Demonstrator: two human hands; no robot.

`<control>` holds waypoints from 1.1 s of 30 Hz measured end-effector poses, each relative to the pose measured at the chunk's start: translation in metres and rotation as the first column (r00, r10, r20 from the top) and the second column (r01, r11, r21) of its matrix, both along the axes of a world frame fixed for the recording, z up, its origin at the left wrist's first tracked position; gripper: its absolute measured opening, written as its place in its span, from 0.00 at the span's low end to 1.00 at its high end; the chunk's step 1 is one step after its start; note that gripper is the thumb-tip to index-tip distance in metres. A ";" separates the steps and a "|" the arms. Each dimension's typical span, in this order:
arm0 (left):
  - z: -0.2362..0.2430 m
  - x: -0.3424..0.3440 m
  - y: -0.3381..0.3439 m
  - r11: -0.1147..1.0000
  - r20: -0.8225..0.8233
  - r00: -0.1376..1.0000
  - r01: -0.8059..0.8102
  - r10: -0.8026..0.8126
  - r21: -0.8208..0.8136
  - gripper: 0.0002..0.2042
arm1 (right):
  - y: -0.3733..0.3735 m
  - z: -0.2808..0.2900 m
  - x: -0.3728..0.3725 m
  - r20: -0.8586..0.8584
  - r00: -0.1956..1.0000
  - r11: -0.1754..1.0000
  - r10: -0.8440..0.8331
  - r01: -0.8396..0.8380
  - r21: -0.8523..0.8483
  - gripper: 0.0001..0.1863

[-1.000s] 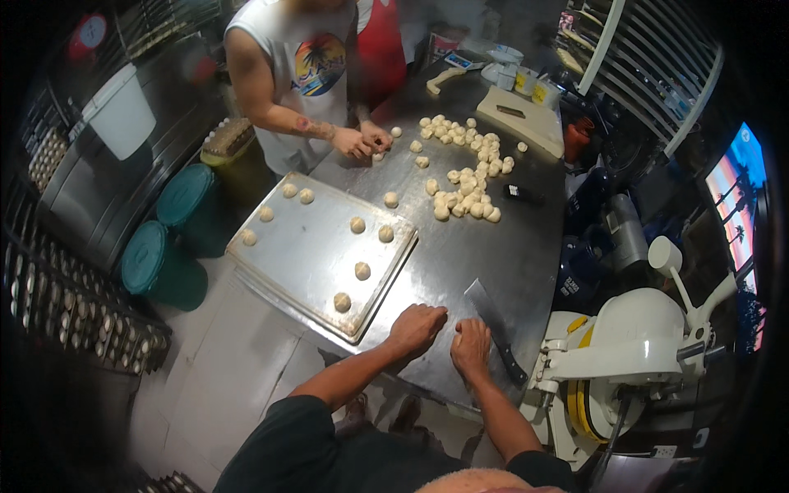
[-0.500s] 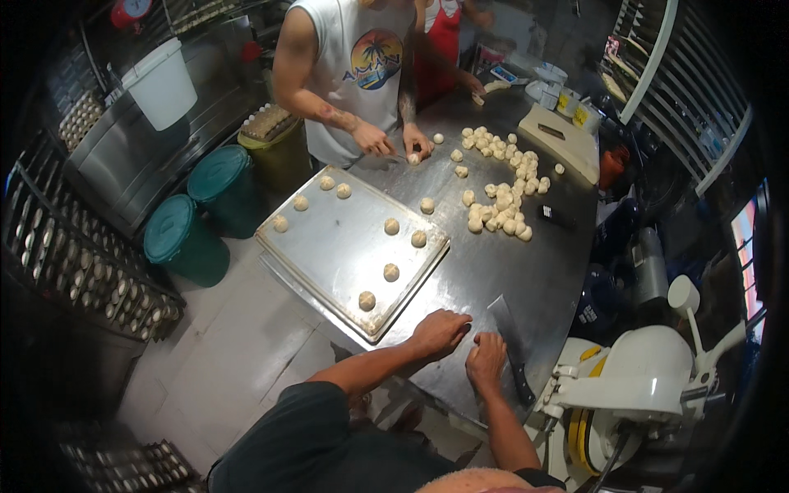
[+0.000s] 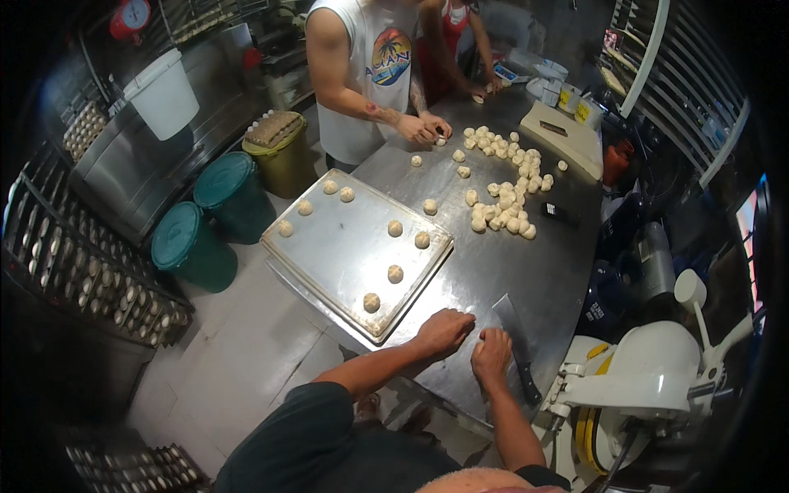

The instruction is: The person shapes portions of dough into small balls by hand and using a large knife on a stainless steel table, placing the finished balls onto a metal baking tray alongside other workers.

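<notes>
My left hand rests on the steel table near its front edge, fingers curled in. Just to its right, my right hand is closed too, the two hands apart. Whatever either might hold is hidden under the fingers. A broad-bladed knife lies beside my right hand, its black handle toward me. Left of my hands is a metal baking tray with several scored dough balls spaced out on it. One dough ball sits just off its far right corner.
Many dough balls are heaped farther back. Across the table a co-worker's hands work on a dough ball; another person in red stands behind. A white mixer stands at right, a cutting board at far right, green bins at left.
The co-worker across from me has left one dough ball on the table and now has both hands at another one to its right. My hands have stayed in place; the view has shifted slightly.
</notes>
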State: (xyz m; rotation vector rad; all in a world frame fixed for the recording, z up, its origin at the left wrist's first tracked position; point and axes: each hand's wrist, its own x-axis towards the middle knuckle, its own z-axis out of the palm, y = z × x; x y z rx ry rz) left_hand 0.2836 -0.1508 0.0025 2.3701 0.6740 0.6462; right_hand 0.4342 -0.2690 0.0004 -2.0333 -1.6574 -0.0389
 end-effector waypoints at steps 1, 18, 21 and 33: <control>-0.002 0.003 -0.007 1.000 0.019 1.000 -0.010 0.010 0.004 0.13 | 0.003 -0.001 0.001 -0.001 1.000 1.000 -0.005 0.005 0.004 0.07; 0.003 -0.009 -0.017 0.999 -0.005 1.000 -0.010 0.010 -0.039 0.18 | -0.013 0.000 -0.007 -0.062 0.997 0.997 0.053 -0.050 0.051 0.07; -0.026 -0.037 -0.046 0.981 0.020 0.995 -0.090 0.095 -0.171 0.18 | -0.061 -0.015 -0.012 -0.131 0.971 0.979 0.202 -0.203 0.009 0.06; 0.001 0.001 -0.021 0.997 0.027 0.999 -0.040 0.041 -0.068 0.14 | -0.015 -0.010 0.008 -0.040 0.998 0.997 0.054 -0.051 0.056 0.06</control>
